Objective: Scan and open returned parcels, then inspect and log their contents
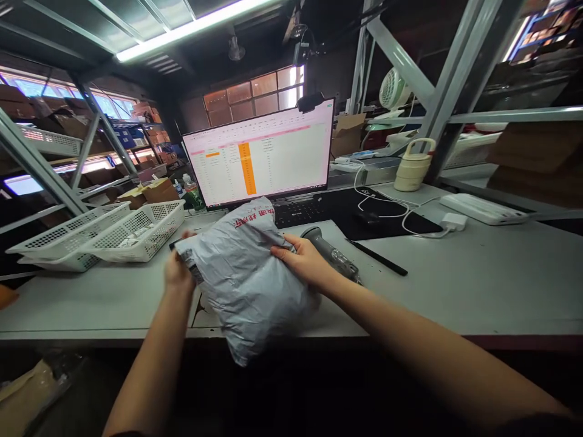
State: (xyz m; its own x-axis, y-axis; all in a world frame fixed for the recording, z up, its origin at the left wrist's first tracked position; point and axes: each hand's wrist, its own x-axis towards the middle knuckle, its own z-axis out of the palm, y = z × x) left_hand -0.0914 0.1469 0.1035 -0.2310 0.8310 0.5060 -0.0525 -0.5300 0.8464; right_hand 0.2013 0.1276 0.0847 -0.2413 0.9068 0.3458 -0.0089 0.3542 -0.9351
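A crumpled grey plastic mailer bag with red printed characters near its top is held over the front edge of the grey table. My left hand grips its left edge. My right hand grips its right side, thumb on the front. Just behind my right hand a grey handheld barcode scanner lies on the table.
A monitor showing a spreadsheet stands behind the bag, with a black keyboard and black mat. Two white mesh baskets sit at left. A black pen, white cables, a white charger and a cream container are at right.
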